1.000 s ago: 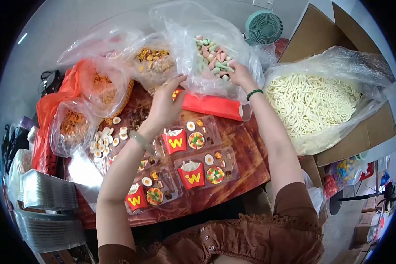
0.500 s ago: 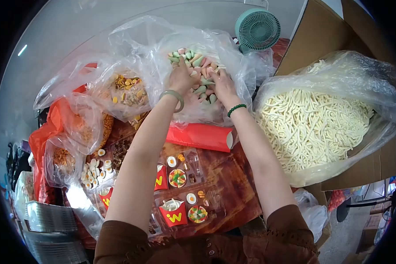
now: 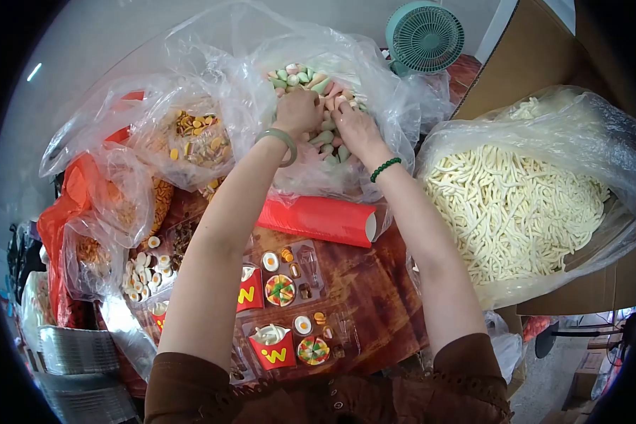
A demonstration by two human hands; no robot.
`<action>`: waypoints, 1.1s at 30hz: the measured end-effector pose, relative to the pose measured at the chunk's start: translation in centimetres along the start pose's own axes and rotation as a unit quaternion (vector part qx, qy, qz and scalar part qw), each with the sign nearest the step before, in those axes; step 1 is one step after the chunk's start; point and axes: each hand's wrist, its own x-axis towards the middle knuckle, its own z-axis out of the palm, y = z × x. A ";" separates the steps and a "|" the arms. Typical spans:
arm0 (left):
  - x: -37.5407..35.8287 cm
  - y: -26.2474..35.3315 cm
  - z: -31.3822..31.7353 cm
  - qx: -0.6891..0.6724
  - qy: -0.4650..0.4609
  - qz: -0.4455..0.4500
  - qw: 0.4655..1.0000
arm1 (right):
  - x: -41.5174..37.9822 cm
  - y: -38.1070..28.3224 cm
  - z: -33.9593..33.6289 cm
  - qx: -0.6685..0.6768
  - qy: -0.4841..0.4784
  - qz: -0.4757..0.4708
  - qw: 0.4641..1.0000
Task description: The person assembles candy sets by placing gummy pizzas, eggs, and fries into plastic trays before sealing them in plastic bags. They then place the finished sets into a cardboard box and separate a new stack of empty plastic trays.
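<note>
A clear plastic bag lies opened out at the back, filled with pastel teardrop-shaped pieces in green, pink and white. My left hand, wearing a pale bangle at the wrist, reaches down into the pile; its fingers are hidden behind the back of the hand. Beside it, my right hand has a green bead bracelet, and its bent fingers are closed around pieces at the pile's right part. Just in front of the bag lies a red roll-shaped package.
Clear trays hold red fry cartons, mini pizzas and egg pieces. At right, a cardboard box carries a bag of cream-coloured sticks. More filled bags crowd the left. A green fan stands behind.
My left hand has sunk deeper, its fingers curling out of sight. The right hand's fingers have drawn together and nearer to the left hand. The view has shifted slightly.
</note>
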 end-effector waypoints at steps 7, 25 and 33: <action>-0.6 -0.9 -0.2 -0.066 0.059 -0.016 0.996 | 0.5 -0.8 -0.1 -0.002 0.005 0.026 1.000; -6.2 1.0 -7.8 -0.382 0.109 -0.140 0.907 | -2.0 -2.6 -3.1 0.111 0.062 0.067 0.990; -17.9 0.8 -15.9 -0.597 0.057 -0.179 0.780 | 1.2 -4.2 -2.1 0.112 -0.044 0.194 0.974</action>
